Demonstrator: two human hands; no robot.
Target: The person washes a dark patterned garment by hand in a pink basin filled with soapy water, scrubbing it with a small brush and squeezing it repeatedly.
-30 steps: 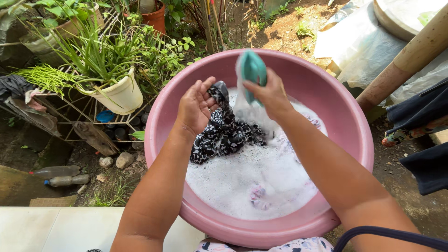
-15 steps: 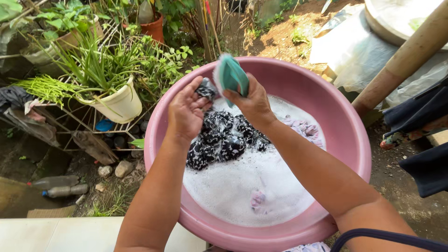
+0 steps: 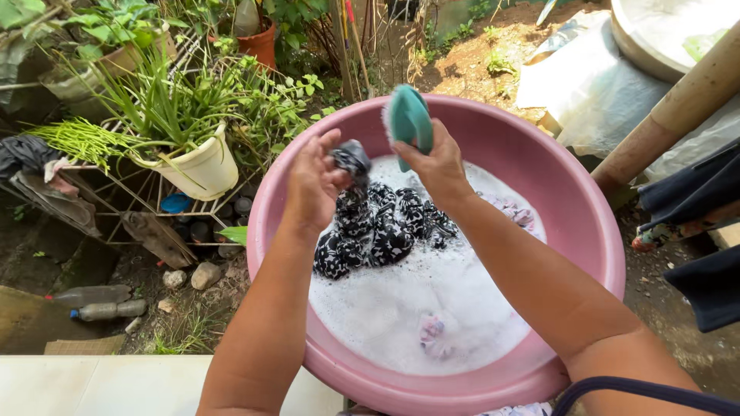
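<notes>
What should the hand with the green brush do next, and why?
Probably bring the green brush in the right hand down onto the black-and-white cloth. The left hand holds a bunched piece up beside it, above the foam in the pink basin.

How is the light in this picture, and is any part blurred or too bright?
Head view: strong sunlight, with hard shadows inside the pink basin; the foam is nearly washed out; the teal brush in the right hand is slightly motion-blurred; the left hand and patterned cloth look sharp.
</notes>
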